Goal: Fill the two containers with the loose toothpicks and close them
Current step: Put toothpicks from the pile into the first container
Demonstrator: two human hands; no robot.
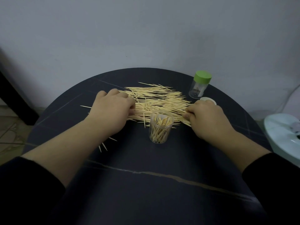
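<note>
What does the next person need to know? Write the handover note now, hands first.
Left hand: fingers curled onto the left end of the loose toothpicks; a real grip cannot be told.
Right hand: pinches toothpicks at the pile's right end.
Open container: upright before the pile, partly filled, no lid. White lid lies behind the right hand.
Green-lidded container: far right, closed, looks nearly empty.
Done: open container partly filled.
To do: gather the pile and the strays by the left forearm, fill both containers, cap both.
</note>
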